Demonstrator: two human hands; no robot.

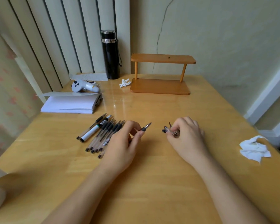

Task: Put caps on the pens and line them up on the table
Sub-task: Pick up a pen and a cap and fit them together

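Currently mid-capping. Left hand (124,143) pinches one uncapped pen (146,127) at the grip; its tip points up and right, toward the right hand (185,136). Right fingers (171,131) are closed around a small bundle of caps (167,130), clear with dark ends; how many is too small to tell. Pen tip and caps sit near each other with a gap between, not touching.

Remaining pens (102,135) lie in a loose fan on the tabletop (152,183) just left of the left fingers, all uncapped, tips pointing away from the person. One thicker white marker (94,130) is mixed in at the fan's left side. No capped pens visible, no row started, so the task looks to be at the start.

To do this step well, judging from the frame:
- Work one cap forward to the right fingertips, open end toward the tip; the rest stay palmed.
- Bring cap and pen onto one axis before closing the gap. An angled approach would jam the tip on the cap's rim.
- Left pinch sits close to the tip, so the cap may hit the left fingers. Slide the grip back along the barrel first.
- Push until it seats; expect a click.
- Lay the capped pen on bare tabletop on the near side of both hands, well apart from the fan, as the row's first pen.

Risk: spare caps slipping out during the push.
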